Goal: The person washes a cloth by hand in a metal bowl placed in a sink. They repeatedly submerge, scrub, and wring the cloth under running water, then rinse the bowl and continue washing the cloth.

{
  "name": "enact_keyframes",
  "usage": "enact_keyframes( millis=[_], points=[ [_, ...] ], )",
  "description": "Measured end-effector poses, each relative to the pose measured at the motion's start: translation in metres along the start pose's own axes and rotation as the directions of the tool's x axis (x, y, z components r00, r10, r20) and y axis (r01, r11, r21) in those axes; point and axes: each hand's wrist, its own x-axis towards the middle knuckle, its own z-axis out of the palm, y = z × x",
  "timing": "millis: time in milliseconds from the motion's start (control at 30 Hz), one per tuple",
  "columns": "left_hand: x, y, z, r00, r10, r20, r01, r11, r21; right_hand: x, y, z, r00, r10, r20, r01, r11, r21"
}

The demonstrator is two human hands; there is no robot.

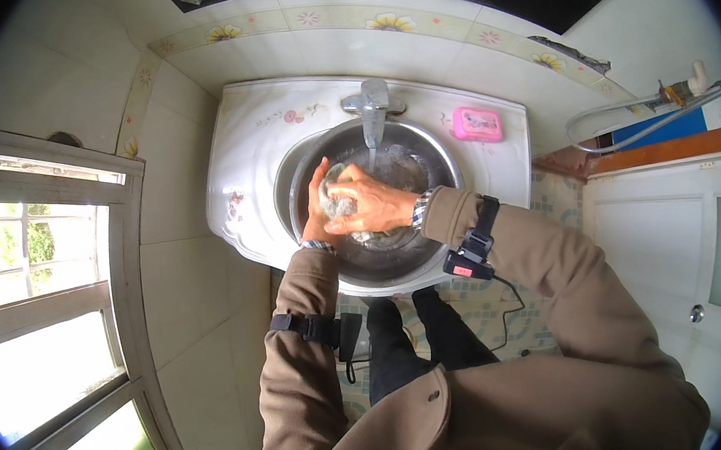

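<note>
Both of my hands meet over the left half of a round steel basin (pixel 366 276) that stands in a washstand sink. My left hand (pixel 316 206) is upright behind a wet grey cloth-like wad (pixel 336 198); its fingers are partly hidden. Across the wad lies my right hand (pixel 374 202), its fingers curled onto it. Water runs from the metal faucet (pixel 374 113) into the basin. Murky water and more wet material, too unclear to name, show below my hands.
A pink soap box (pixel 477 125) rests on the white countertop (pixel 254 114), right of the faucet. Tiled wall rises behind, a window (pixel 31 262) is at left, and a hose (pixel 643 126) and white door (pixel 652 212) are at right.
</note>
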Motion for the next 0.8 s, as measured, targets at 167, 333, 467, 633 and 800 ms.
enact_keyframes(
  millis=[167, 333, 467, 633, 800],
  points=[
    [-0.008, -0.029, 0.004, 0.836, 0.543, -0.083, -0.354, 0.648, 0.674, 0.006, 0.005, 0.011, 0.978, 0.033, -0.206, -0.032, 0.999, 0.007],
    [0.004, -0.022, -0.021, 0.956, 0.284, 0.074, -0.258, 0.691, 0.675, 0.014, 0.031, 0.023, 0.927, -0.108, -0.359, 0.096, 0.994, -0.053],
    [0.007, -0.030, -0.017, 0.831, 0.239, -0.501, -0.052, 0.932, 0.358, 0.020, 0.044, 0.025, 0.922, 0.099, -0.375, -0.063, 0.992, 0.108],
    [0.000, -0.038, -0.003, 0.586, 0.505, -0.633, 0.147, 0.702, 0.697, 0.017, 0.070, -0.002, 0.921, 0.301, -0.248, -0.371, 0.872, -0.319],
    [-0.010, -0.020, -0.013, 0.463, 0.679, -0.570, 0.214, 0.539, 0.815, 0.012, 0.078, -0.014, 0.845, 0.485, -0.225, -0.535, 0.769, -0.351]
  ],
)
